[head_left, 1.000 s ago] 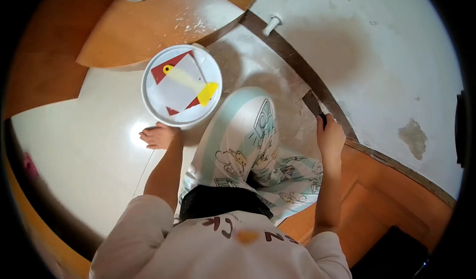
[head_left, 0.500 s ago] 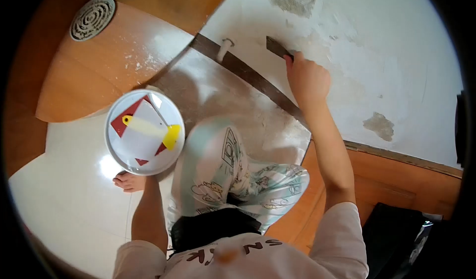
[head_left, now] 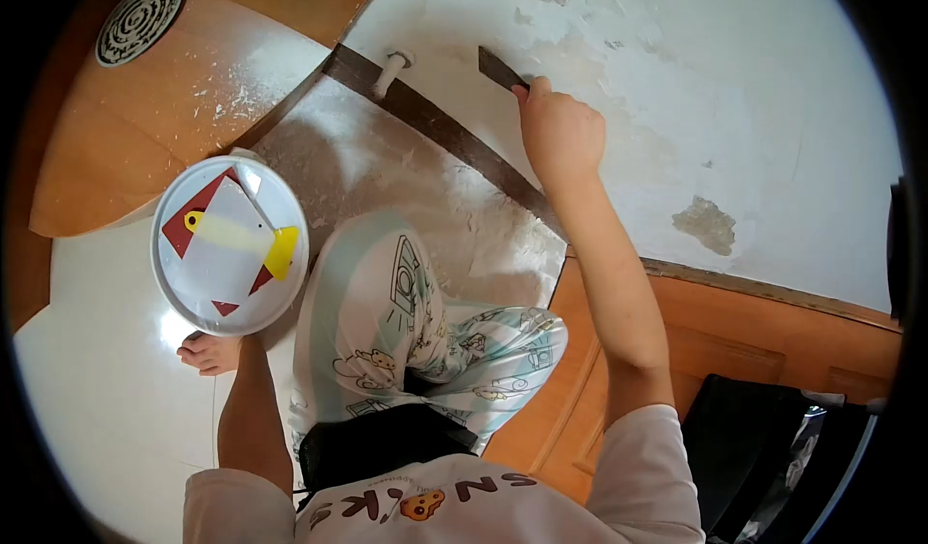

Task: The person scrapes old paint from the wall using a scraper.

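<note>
My right hand [head_left: 564,133] is closed around a scraper [head_left: 500,68], its dark blade out to the left against the patchy white wall [head_left: 657,109]. The handle is mostly hidden in the fist. My left hand [head_left: 210,353] is low beside the near edge of a round white bucket [head_left: 162,283], with its fingers extended and nothing visible in them. On the bucket's top lie a translucent white sheet [head_left: 224,266], red pieces [head_left: 199,206] and a yellow piece [head_left: 281,252].
A short white pipe [head_left: 390,74] sticks out of the wall above a dark baseboard strip [head_left: 454,138]. White crumbs lie on the wooden surface [head_left: 126,128] near a round drain-like grate [head_left: 141,20]. A black bag [head_left: 739,447] is at lower right by wooden panelling [head_left: 715,346].
My right hand and the scraper have risen from the baseboard area onto the wall. The view has shifted, placing the bucket and my left hand farther left and lower.
</note>
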### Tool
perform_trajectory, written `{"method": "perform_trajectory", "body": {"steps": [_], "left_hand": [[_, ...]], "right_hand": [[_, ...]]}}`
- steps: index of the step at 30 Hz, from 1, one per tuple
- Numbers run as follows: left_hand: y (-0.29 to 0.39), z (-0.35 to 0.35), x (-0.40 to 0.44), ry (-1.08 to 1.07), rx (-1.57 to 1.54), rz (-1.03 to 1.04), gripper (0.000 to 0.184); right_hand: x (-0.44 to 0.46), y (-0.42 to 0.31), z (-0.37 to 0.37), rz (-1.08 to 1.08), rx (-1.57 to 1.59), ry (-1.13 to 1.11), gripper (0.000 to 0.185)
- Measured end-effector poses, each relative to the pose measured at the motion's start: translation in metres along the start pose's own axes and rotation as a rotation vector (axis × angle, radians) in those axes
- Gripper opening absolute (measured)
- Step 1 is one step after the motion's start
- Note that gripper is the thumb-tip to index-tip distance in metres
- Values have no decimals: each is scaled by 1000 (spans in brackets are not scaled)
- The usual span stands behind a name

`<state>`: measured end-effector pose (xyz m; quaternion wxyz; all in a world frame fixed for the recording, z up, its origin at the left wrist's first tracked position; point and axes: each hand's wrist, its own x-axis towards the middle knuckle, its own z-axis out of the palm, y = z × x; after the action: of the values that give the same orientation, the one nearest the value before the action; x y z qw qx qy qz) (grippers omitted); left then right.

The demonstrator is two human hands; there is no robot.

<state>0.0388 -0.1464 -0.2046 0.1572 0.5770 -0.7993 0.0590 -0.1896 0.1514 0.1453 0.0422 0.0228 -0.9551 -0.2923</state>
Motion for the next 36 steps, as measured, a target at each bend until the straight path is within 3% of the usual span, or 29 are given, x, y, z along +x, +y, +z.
{"method": "perform_trajectory", "body": {"steps": [7, 9, 14, 17, 23, 29, 33, 36], "left_hand": [[5, -13, 1, 79, 96, -19, 27], [7, -25, 0, 85, 141, -29, 26], [-2, -11, -2, 93, 201, -19, 24], [2, -12, 0, 176, 233, -6, 21], [-6, -9, 1, 233, 272, 35, 18], [-1, -16, 0, 116, 174, -21, 22], [5, -20, -1, 126, 188, -27, 23], [1, -17, -1, 132, 207, -1, 23]], "right_hand": [[17, -39, 35, -38, 75, -164, 14], [4, -22, 3, 18, 56, -183, 13], [-18, 15, -17, 85, 67, -120, 18], [-19, 18, -3, 21, 246, 101, 23], [1, 4, -18, 40, 63, -87, 30], [18, -14, 1, -25, -25, -8, 31], [12, -3, 1, 12, 18, -84, 32], [27, -18, 17, -84, 37, 29, 31]]}}
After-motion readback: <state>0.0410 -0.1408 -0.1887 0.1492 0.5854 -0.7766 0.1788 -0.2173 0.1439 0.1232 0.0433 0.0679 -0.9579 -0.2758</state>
